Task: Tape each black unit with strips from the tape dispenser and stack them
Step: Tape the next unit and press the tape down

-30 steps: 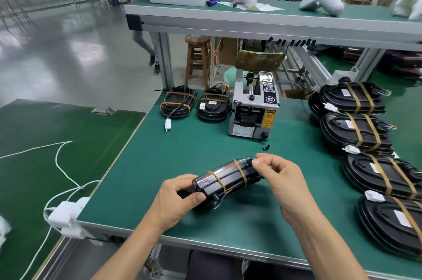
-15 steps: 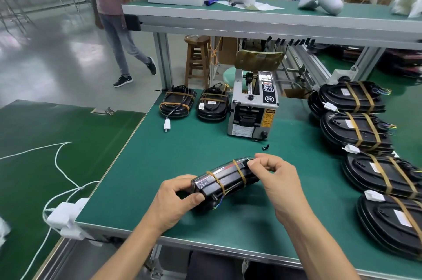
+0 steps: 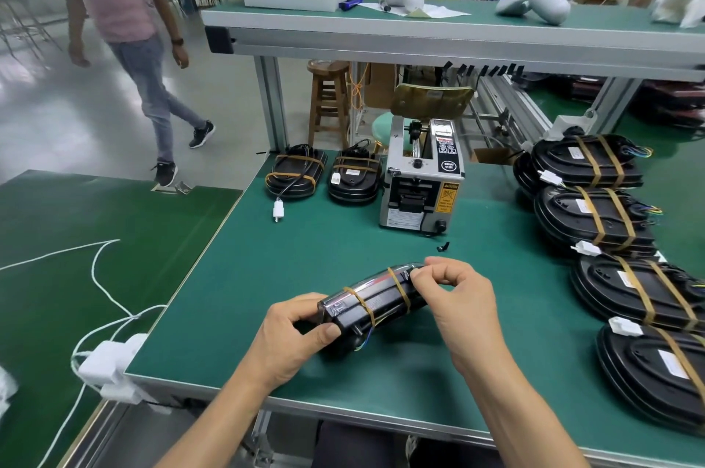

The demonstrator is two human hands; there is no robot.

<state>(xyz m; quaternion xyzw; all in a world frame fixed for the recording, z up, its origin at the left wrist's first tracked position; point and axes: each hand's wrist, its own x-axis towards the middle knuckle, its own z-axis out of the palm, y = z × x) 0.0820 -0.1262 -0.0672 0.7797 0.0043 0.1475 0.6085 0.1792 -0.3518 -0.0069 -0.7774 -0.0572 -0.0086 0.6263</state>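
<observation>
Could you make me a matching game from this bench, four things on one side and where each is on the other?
Things:
1. tape dispenser
2. held unit
3. wooden stool
4. white plug

Places:
A. on the floor beyond the table
B. between both hands
C. on the mat, on a cable from the far left unit
D. standing at the back of the table, right of two taped units

Pairs: 1-D, 2-B, 3-A, 4-C. The left hand grips one end of the held unit; the right hand pinches the other.
</observation>
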